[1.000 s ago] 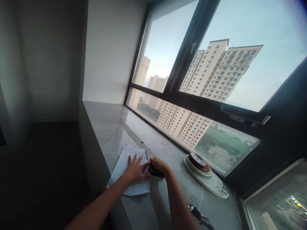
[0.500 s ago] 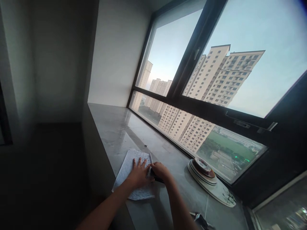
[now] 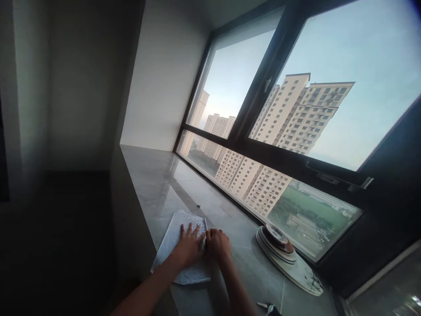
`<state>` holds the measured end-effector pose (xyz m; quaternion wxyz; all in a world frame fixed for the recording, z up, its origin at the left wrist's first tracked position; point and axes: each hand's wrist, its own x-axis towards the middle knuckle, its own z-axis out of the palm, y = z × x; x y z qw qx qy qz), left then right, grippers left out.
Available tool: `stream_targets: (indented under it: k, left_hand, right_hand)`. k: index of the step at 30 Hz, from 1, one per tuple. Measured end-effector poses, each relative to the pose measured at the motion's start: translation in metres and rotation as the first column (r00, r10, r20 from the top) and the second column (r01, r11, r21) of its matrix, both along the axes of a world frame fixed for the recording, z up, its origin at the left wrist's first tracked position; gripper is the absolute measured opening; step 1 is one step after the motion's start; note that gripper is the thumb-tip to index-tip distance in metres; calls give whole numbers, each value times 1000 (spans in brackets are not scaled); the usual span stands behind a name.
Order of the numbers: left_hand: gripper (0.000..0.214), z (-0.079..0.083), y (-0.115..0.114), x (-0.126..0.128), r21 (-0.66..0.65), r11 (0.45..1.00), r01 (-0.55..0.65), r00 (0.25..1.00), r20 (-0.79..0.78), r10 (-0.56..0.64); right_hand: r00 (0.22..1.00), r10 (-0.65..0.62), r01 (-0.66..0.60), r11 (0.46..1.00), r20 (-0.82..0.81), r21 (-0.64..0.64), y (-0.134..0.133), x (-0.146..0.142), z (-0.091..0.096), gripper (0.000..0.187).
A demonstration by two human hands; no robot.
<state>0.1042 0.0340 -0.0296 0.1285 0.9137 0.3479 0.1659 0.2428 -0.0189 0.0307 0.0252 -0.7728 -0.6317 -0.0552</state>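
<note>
A pale sheet (image 3: 167,249) covered in fine dark marks lies on the grey stone sill, close to its front edge. My left hand (image 3: 189,247) rests flat on it with the fingers spread. Against the sheet's right edge, my right hand (image 3: 219,242) is closed, knuckles up, right beside the left thumb. What it grips is hidden under the fingers.
Stacked plates (image 3: 279,245) stand on the sill (image 3: 240,259) at the right, by the window. A dark object with a pale tip (image 3: 271,309) lies at the bottom edge. A small dark bit (image 3: 198,206) sits beyond the sheet. The sill drops off at the left.
The right hand has turned so its knuckles face up; a black object seen under it earlier is now hidden. The left hand still presses the sheet. The view has shifted slightly.
</note>
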Motion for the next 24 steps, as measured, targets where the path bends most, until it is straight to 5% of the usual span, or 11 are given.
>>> stream_targets:
  k: [3, 8, 10, 16, 24]
  left_hand:
    - [60, -3, 3, 2, -6, 1000, 4, 1000, -5, -4]
    - [59, -3, 3, -3, -5, 999, 36, 999, -22, -36]
    - [61, -1, 1, -6, -15, 998, 66, 998, -23, -66]
    - [62, 5, -6, -9, -2, 995, 98, 994, -47, -98]
    - [72, 0, -6, 1, 64, 997, 52, 981, -188, -39]
  right_hand:
    - [980, 7, 28, 984, -196, 174, -2, 7, -2, 49]
    - [858, 428, -329, 882, -284, 337, -25, 34, -8, 33]
    - [879, 417, -332, 883, -230, 331, -35, 43, -14, 28]
    - [968, 244, -231, 959, -64, 166, -27, 44, -26, 51]
    - [933, 244, -132, 916, -265, 379, -13, 38, -32, 46]
